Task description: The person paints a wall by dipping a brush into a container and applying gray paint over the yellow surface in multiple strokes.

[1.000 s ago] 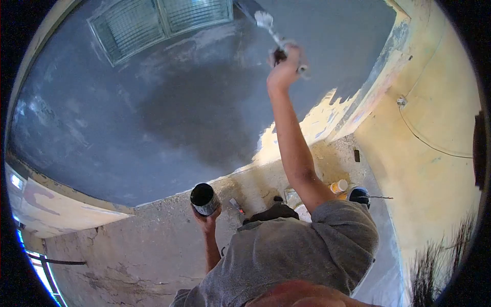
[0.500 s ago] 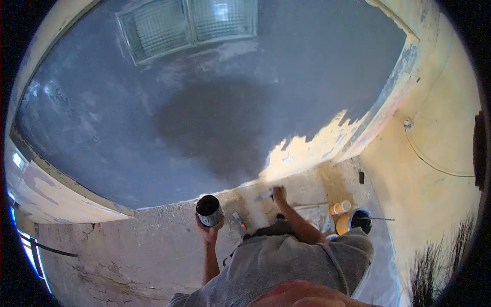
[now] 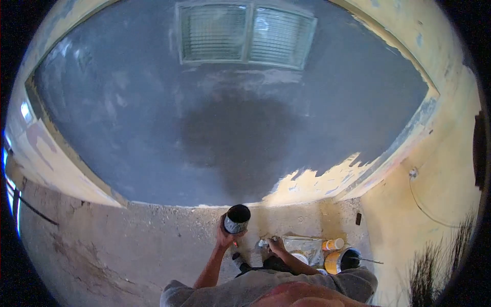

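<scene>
My left hand [image 3: 223, 238] is wrapped round a round can [image 3: 237, 225] with a dark inside and a smeared grey outside. The can is held up off the floor, close to the foot of the wall. To its right, lower down, my right hand [image 3: 276, 245] is closed round a small hand tool [image 3: 263, 243] with a pale grey end; its exact kind is too small to make out. Ahead stands a wall [image 3: 143, 138] coated dark grey, with a jagged cream patch [image 3: 312, 181] at its lower right.
On the floor at the right lie a yellow bucket [image 3: 333, 262], a white-and-orange tub [image 3: 333, 244], and a small dark object [image 3: 358, 219]. A glass-block window [image 3: 214, 35] is set high in the wall. A cable [image 3: 420, 204] hangs along the right wall.
My view has turned, so the window and wall sit further right and lower. The can in my left hand has shifted right, and my right hand with its tool has come down, nearer my body.
</scene>
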Action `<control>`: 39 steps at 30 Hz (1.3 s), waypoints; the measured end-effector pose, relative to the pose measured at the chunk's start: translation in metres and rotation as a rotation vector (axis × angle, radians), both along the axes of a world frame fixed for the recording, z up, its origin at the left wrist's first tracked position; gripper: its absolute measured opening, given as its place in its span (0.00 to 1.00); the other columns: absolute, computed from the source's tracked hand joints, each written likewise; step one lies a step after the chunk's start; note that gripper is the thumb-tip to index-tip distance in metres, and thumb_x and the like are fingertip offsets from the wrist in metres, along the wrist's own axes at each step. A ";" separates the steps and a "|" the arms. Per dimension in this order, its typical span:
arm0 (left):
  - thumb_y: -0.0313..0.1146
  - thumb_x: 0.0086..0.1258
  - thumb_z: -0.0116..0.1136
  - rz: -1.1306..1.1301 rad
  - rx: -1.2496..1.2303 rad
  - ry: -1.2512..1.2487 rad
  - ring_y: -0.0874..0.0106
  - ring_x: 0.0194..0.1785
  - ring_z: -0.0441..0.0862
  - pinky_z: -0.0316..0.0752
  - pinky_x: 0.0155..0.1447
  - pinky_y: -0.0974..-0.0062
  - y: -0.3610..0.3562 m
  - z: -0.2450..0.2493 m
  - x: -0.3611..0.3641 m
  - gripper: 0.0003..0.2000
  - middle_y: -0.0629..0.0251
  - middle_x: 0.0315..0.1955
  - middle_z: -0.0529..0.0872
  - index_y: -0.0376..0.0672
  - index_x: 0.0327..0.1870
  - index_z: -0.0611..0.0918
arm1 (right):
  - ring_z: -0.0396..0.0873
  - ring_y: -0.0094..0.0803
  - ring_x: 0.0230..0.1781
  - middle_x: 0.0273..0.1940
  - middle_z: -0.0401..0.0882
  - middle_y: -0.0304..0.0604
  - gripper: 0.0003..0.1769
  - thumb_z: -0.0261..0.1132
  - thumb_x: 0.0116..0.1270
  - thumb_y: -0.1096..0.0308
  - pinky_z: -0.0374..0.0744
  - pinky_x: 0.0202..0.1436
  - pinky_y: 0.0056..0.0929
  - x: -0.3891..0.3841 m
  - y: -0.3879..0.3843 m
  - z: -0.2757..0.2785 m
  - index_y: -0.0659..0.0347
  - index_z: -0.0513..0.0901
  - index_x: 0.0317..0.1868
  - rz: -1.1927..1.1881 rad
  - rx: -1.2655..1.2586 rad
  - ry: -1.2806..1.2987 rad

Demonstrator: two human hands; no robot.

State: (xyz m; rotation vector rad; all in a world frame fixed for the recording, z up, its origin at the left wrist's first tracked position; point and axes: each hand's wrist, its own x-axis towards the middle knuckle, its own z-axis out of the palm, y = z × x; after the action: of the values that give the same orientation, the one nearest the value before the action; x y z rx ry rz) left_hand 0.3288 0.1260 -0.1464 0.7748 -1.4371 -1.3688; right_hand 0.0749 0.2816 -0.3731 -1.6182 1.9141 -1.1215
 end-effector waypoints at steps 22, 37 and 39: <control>0.30 0.37 0.81 0.324 -0.024 -0.208 0.67 0.58 0.75 0.69 0.64 0.67 0.111 0.039 0.044 0.44 0.60 0.54 0.78 0.39 0.62 0.69 | 0.73 0.28 0.15 0.18 0.76 0.41 0.14 0.58 0.63 0.59 0.71 0.15 0.29 0.024 0.009 0.114 0.61 0.80 0.27 -0.154 0.184 -0.348; 0.36 0.35 0.81 0.554 0.155 0.049 0.65 0.56 0.76 0.70 0.60 0.67 0.295 0.068 0.060 0.41 0.57 0.50 0.79 0.37 0.57 0.73 | 0.72 0.23 0.12 0.14 0.72 0.37 0.15 0.61 0.67 0.65 0.70 0.18 0.23 0.025 0.105 0.238 0.60 0.76 0.21 0.079 0.246 -0.638; 0.36 0.36 0.80 0.588 0.111 -0.065 0.65 0.55 0.77 0.70 0.60 0.67 0.298 0.073 0.077 0.41 0.57 0.49 0.80 0.37 0.56 0.73 | 0.70 0.23 0.12 0.14 0.71 0.37 0.17 0.60 0.68 0.63 0.70 0.18 0.24 0.022 0.097 0.208 0.61 0.76 0.21 0.093 0.174 -0.506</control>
State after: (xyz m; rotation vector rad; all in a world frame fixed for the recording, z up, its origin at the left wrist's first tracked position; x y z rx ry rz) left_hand 0.4056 0.4237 -0.0732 1.2095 -1.0626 -0.9753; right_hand 0.0967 0.3785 -0.1648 -1.1761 1.5408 -1.1543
